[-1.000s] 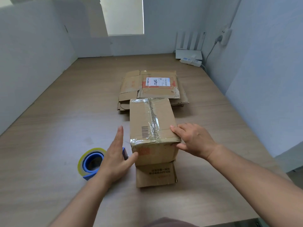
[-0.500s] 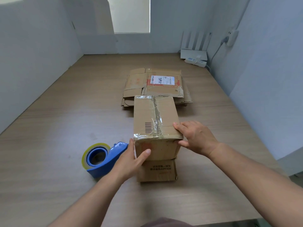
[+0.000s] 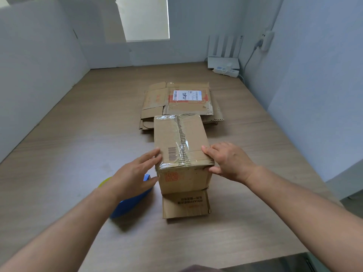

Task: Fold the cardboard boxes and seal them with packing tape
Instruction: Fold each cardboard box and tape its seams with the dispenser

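Observation:
A folded cardboard box [image 3: 181, 146] stands in the middle of the wooden table [image 3: 59, 163], its top seam covered with clear tape. One flap [image 3: 185, 206] lies flat on the table at its near end. My left hand [image 3: 135, 173] lies against the box's left side with straight fingers and the thumb at the near corner. My right hand [image 3: 227, 161] holds the near right top corner, fingers on top and thumb on the front face. A blue tape dispenser [image 3: 129, 205] with a yellowish roll sits left of the box, mostly hidden under my left hand and forearm.
A stack of flattened cardboard boxes [image 3: 176, 103], the top one bearing a white shipping label, lies just behind the standing box. A white router [image 3: 224, 55] and a power strip [image 3: 225, 71] sit at the far right corner. Grey partition walls enclose the table on three sides.
My left hand has moved up from the box's near lower corner to its left side, covering more of the tape dispenser. My right hand stays on the right top corner.

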Available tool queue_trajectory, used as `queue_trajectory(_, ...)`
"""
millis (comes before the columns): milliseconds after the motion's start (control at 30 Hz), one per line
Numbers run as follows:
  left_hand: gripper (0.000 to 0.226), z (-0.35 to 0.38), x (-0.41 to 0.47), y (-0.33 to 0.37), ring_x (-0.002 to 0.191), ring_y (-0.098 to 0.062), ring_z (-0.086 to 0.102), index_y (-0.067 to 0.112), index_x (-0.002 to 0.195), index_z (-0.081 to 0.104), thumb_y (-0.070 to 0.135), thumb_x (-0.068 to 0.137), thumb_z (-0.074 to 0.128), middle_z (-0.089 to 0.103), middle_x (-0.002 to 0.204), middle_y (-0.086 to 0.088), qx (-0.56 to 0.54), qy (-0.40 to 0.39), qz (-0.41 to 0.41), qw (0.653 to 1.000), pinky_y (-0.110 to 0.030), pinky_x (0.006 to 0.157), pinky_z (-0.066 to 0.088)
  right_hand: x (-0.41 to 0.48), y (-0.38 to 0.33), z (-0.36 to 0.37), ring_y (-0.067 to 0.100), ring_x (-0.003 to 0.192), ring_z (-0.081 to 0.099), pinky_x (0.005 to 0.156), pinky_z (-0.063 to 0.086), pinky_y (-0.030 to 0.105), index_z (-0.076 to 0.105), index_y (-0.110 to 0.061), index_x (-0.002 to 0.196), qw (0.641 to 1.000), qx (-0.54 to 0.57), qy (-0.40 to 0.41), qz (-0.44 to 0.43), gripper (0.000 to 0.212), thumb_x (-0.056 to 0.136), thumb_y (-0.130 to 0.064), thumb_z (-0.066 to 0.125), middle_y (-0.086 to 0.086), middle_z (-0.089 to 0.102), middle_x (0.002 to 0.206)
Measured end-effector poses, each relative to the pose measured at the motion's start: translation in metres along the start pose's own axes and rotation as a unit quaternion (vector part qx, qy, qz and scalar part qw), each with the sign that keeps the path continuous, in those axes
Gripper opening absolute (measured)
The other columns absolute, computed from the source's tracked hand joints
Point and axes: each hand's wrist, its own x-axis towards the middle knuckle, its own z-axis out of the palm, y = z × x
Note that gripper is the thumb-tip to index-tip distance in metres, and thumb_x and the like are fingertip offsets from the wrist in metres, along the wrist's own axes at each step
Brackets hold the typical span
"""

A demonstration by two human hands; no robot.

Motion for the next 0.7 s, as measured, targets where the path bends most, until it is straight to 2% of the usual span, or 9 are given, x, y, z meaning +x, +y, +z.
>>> queue_trajectory(67,0.056,0.007,0.000,0.003,0.131,-0.010,0.046,0.012,0.138,0.050,0.021,0.086,0.070,0.027,0.152,0.012,-0.003,0.036,-0.002,0.999,-0.024,0.100,0.041,0.000,0.000,0.000,0.025,0.116,0.049,0.101,0.036,0.034,0.032,-0.015,0.147,1.000,0.004,0.000,-0.002,0.073,0.087,-0.045,0.060,0.008,0.052,0.131)
queue_trajectory(167,0.045,0.018,0.001,0.009,0.118,-0.023,0.059,0.003,0.123,0.062,0.010,0.081,0.075,0.052,0.140,-0.004,-0.013,0.092,0.002,0.996,-0.036,0.091,0.052,-0.001,-0.001,-0.001,0.031,0.111,0.052,0.097,0.040,0.038,0.040,-0.009,0.143,1.000,0.025,0.012,-0.004,0.071,0.084,-0.038,0.067,0.014,0.056,0.124)
queue_trajectory(233,0.039,0.022,0.003,0.010,0.111,-0.025,0.063,0.002,0.114,0.065,0.006,0.077,0.078,0.058,0.132,-0.007,-0.023,0.111,-0.001,0.994,-0.033,0.084,0.053,-0.003,-0.002,-0.002,0.034,0.102,0.057,0.091,0.046,0.041,0.048,-0.004,0.136,0.999,0.031,0.028,-0.007,0.069,0.079,-0.032,0.075,0.019,0.061,0.115)
queue_trajectory(333,0.037,0.025,0.005,0.009,0.104,-0.025,0.065,0.002,0.109,0.066,0.006,0.075,0.079,0.062,0.126,-0.008,-0.025,0.121,-0.001,0.992,-0.031,0.078,0.054,-0.003,-0.004,-0.003,0.039,0.084,0.061,0.075,0.053,0.045,0.060,0.003,0.121,0.997,0.052,0.052,-0.008,0.067,0.065,-0.024,0.086,0.024,0.064,0.096)
queue_trajectory(433,0.035,0.022,0.007,0.010,0.102,-0.023,0.066,0.004,0.108,0.066,0.012,0.076,0.079,0.062,0.126,-0.006,0.001,0.112,-0.009,0.994,-0.032,0.074,0.056,-0.001,-0.004,-0.004,0.038,0.069,0.060,0.059,0.055,0.043,0.065,0.006,0.107,0.995,0.043,0.081,-0.034,0.065,0.056,-0.024,0.091,0.023,0.063,0.083)
queue_trajectory(533,0.037,0.019,0.008,0.012,0.101,-0.022,0.065,0.006,0.111,0.063,0.025,0.081,0.075,0.057,0.131,-0.002,0.030,0.095,-0.023,0.995,-0.034,0.070,0.057,-0.001,0.000,-0.004,0.038,0.067,0.061,0.056,0.056,0.042,0.066,0.007,0.106,0.992,0.024,0.112,-0.060,0.066,0.054,-0.026,0.091,0.022,0.063,0.081)
queue_trajectory(600,0.050,0.017,0.009,0.011,0.098,-0.016,0.063,0.013,0.117,0.058,0.049,0.083,0.066,0.050,0.135,0.006,0.045,0.069,-0.030,0.996,-0.030,0.071,0.055,-0.001,-0.002,-0.005,0.036,0.080,0.061,0.068,0.055,0.042,0.061,0.001,0.116,0.994,0.016,0.090,-0.056,0.068,0.068,-0.042,0.081,0.020,0.063,0.093)
queue_trajectory(633,0.059,0.016,0.009,0.011,0.095,-0.012,0.062,0.018,0.119,0.055,0.063,0.081,0.057,0.048,0.133,0.010,0.036,0.061,-0.040,0.997,-0.027,0.069,0.053,-0.001,-0.003,-0.005,0.032,0.089,0.059,0.075,0.051,0.038,0.058,-0.005,0.121,0.997,0.024,0.070,-0.034,0.070,0.076,-0.058,0.067,0.014,0.063,0.101)
queue_trajectory(700,0.075,0.013,0.007,0.016,0.086,-0.005,0.061,0.026,0.127,0.049,0.079,0.074,0.039,0.045,0.131,0.013,-0.043,0.070,-0.096,0.992,-0.020,0.066,0.047,0.000,-0.008,-0.007,0.024,0.097,0.058,0.076,0.044,0.033,0.049,-0.017,0.128,0.990,0.116,0.037,0.077,0.084,0.075,-0.080,0.030,0.003,0.063,0.106)
